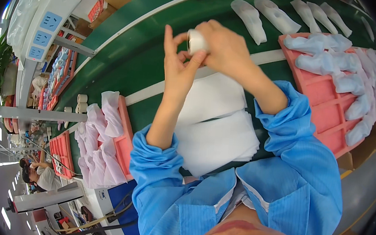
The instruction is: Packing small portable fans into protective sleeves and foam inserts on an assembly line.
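Note:
Over the green work surface, a small white rounded object (197, 42) with a ring-like end is held between my two hands; its exact kind I cannot make out. My right hand (225, 46) closes around it from the right. On the other side, my left hand (180, 64) pinches it with thumb and bent fingers, its index finger pointing up. Under my forearms lie two stacks of thin white wrapping sheets, a farther stack (215, 97) and a nearer stack (217, 140), the near one slightly fanned at its right edge.
A pink divided tray (325, 103) at right bears bluish and pinkish wrapped pieces. Another pink tray (125, 134) with wrapped pieces stands at left. Several white wrapped pieces (277, 15) lie across the green surface (146, 36). A grey post (32, 114) and socket panel (41, 37) stand left.

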Demonstrator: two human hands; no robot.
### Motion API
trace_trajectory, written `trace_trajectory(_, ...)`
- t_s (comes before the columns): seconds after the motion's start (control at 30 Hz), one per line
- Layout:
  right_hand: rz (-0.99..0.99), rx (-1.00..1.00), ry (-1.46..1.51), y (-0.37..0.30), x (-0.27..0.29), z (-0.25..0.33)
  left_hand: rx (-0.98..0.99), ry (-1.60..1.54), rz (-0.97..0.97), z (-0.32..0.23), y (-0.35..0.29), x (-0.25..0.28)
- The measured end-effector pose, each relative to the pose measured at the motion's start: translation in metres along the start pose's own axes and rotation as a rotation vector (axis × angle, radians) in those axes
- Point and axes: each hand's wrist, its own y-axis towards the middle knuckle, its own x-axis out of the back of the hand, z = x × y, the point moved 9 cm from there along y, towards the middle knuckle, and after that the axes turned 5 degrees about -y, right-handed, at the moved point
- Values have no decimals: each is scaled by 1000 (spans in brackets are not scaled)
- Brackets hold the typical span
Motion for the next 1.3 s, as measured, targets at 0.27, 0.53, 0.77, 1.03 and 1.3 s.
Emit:
trace_trajectory(0.27,-300,2,131,-1,101,-28,200,688,338,85,-63,-56)
trace_trajectory(0.53,-170,-29,308,-9,121,-27,31,842,326,90,-69,-56)
trace_trajectory(0.77,19,89,411,-25,120,-39,176,39,87,35,-26,13)
trace_trajectory(1.03,64,415,482,-16,71,28,-33,-237,-173,-46,-34,33)
trace_trajectory(1.3,-123,442,218,-31,50,64,-105,-671,-213,-46,-41,35)
